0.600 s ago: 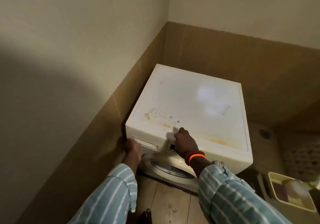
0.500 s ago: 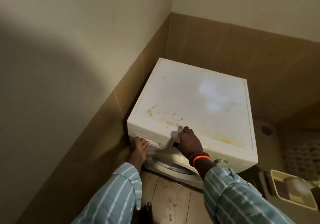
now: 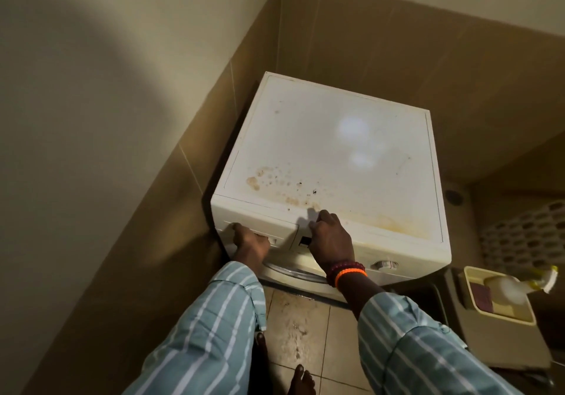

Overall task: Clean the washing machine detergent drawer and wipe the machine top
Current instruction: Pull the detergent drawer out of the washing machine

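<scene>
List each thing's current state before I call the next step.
Detergent drawer: closed, flush with the front.
Machine top: unwiped, brown stains near the front edge.
Left hand: gripping the drawer front.
Right hand: resting on the front edge.
Floor: stained.

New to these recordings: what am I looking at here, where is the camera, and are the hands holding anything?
There is no robot. The camera sits on a person's head and looks down at their two bare hands. In front is a white washing machine in a tiled corner, its top marked with brownish stains. The left hand has its fingers curled on the detergent drawer front. The right hand rests on the machine's front edge, holding nothing. A tub of cleaning things stands at the right.
</scene>
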